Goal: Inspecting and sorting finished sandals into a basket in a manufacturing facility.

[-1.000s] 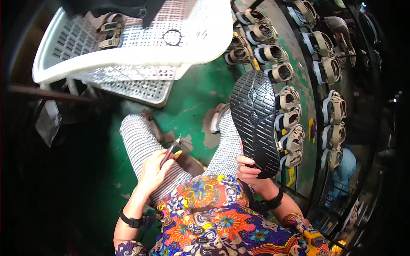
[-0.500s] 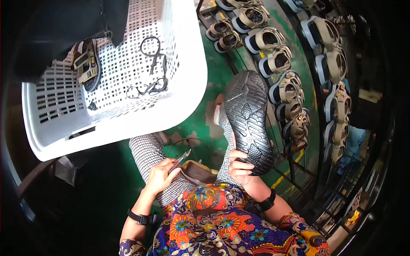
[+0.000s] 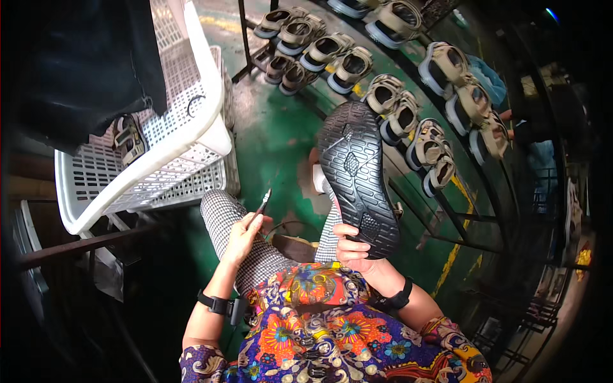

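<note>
My right hand (image 3: 355, 246) is closed around the heel end of a sandal (image 3: 352, 167). Its black, patterned sole faces up at me and the toe end points away, so most of the upper is hidden behind it. Over my left thigh, my left hand (image 3: 240, 239) grips a slim pen-like tool (image 3: 265, 199) with a dark body and a pale, narrow tip pointing away from me. The tool stays apart from the sandal. A brown piece with a light edge (image 3: 295, 247) lies low between my legs, partly hidden.
At the left stands a white plastic basket (image 3: 153, 165) holding a beige sandal (image 3: 130, 142), with dark sheeting (image 3: 89, 70) hanging over it. Racks with rows of beige sandals (image 3: 389, 99) run along the right. Another person's hand (image 3: 506, 120) shows near the far rack.
The whole view has turned, so the basket and racks appear farther left. The sandal remains sole-up in my right hand, and the tool in my left hand points more steeply away from me.
</note>
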`<state>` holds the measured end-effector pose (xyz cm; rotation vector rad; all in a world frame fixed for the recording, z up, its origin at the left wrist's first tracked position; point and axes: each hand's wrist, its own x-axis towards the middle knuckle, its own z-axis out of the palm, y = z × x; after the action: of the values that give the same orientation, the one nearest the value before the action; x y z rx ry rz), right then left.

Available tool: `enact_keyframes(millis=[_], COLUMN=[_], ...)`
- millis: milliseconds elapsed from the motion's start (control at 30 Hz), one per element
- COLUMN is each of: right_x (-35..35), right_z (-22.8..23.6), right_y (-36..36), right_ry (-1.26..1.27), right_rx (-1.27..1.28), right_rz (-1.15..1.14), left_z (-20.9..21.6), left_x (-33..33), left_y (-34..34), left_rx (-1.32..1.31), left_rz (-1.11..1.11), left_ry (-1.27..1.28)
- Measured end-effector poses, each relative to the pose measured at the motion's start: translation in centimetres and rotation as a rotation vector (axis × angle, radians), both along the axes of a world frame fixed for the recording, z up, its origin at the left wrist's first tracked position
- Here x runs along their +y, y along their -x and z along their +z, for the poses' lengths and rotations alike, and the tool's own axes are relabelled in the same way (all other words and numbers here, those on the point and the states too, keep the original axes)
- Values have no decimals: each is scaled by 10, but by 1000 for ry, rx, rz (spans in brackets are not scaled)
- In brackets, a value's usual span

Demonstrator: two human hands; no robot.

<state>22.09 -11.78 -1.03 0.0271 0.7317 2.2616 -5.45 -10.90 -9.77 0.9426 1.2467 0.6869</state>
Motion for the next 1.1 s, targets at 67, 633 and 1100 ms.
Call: enact_keyframes(millis=[67,633,1100], right_x=[-12,-46,-7], right_z=[-1,-12,-7], right_y=[-15,-83,-406], right_ry=[-108,-308,208], right_rx=[5,-25,-1827], right_rz=[-71,-298,-1332], left_z=[1,16,7], left_x=[-6,-28,-33], left_y=[-25,-81,-70], left_rx=[-64,30,44], left_rz=[36,-115,-77], left_ry=[24,-13,2])
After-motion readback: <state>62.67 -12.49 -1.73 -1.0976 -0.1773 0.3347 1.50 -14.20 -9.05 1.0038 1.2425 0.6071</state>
